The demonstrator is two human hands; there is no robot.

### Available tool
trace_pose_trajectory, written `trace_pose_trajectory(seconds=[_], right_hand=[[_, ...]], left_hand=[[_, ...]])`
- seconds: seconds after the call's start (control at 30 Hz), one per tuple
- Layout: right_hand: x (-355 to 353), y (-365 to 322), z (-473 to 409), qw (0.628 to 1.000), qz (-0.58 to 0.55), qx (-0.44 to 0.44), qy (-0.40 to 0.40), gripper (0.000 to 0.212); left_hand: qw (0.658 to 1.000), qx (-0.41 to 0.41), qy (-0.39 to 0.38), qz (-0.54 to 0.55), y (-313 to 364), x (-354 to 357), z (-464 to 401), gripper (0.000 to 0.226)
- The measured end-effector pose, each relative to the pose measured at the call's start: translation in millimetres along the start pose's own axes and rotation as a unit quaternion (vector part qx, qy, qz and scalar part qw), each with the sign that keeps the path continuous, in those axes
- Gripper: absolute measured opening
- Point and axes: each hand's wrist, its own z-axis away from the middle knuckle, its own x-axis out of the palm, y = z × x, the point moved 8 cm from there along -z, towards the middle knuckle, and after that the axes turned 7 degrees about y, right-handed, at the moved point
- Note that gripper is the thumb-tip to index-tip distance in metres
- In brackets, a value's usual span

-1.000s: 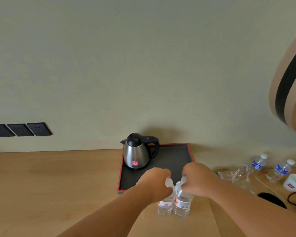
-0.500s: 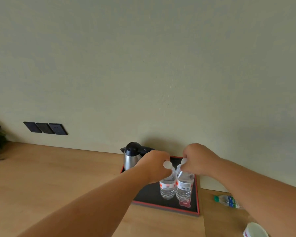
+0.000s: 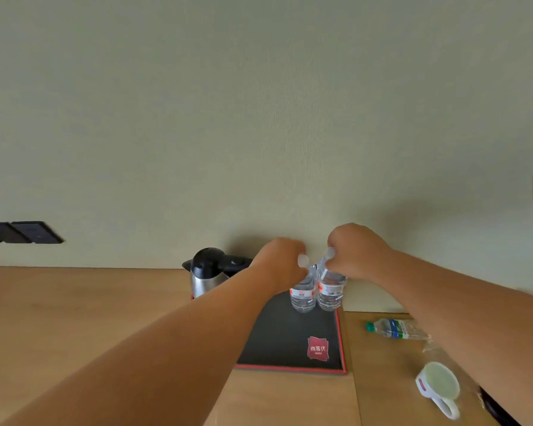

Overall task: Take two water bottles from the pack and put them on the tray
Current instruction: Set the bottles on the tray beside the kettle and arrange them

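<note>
Head view: the fingers [image 3: 300,265] of the left hand [image 3: 279,261] are curled shut around the neck of the left water bottle [image 3: 302,295], just under its pale cap. The fingers [image 3: 331,265] of the right hand [image 3: 356,252] are pinched the same way on the neck of the right water bottle [image 3: 330,292], with its cap showing between them. Both bottles hang upright and side by side, touching or nearly so, each clear with a white and red label. Their bases sit at the far right corner of the tray [image 3: 290,368], close to the wall; whether they rest on the tray floor or hover just above it cannot be told.

The tray is black with a red rim and lies on the wooden desk [image 3: 74,318], its far edge against the wall. A red square logo [image 3: 317,348] marks the tray near its near right corner. A steel kettle [image 3: 205,273] with a black lid stands at the tray's far left corner, partly hidden by the left forearm.

Beyond the tray's right edge, a green-capped bottle [image 3: 393,329] with a blue and green label lies on its side on the desk. Nearer the desk's front, a white mug [image 3: 439,387] stands with its handle toward the camera. Dark wall sockets [image 3: 22,232] sit on the wall above the desk's far left.
</note>
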Motion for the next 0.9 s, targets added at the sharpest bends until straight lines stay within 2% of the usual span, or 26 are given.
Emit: trace_pose_trajectory(seconds=[0.13,0.5,0.6,0.67,0.8,0.9], right_hand=[[1.0,8.9,-17.0,1.000,-0.006,0.025,0.012,0.041],[3.0,11.1,-51.9,0.999,-0.028,0.040,0.012,0.041],[3.8,9.1,-55.8,0.999,-0.030,0.026,0.009,0.044],[8.7,11.3,-56.6,0.999,-0.025,0.028,0.004,0.041],[21.4,8.0,-55.2,1.000,-0.002,0.016,-0.006,0.020],[24.8,6.3,-57.1,1.000,0.008,0.015,-0.012,0.025]], left_hand=[[1.000,0.003,0.000,0.009,-2.3,10.1,-20.3,0.024],[1.000,-0.005,-0.001,0.006,-22.0,0.6,-59.7,0.007],[1.000,-0.015,0.009,0.007,-27.1,-2.7,-63.2,0.016],[0.999,-0.024,0.010,0.018,-29.3,-5.7,-62.9,0.021],[0.999,-0.036,0.007,0.038,-29.6,-4.1,-64.1,0.023],[0.998,-0.045,0.009,0.031,-31.4,-0.1,-65.4,0.027]])
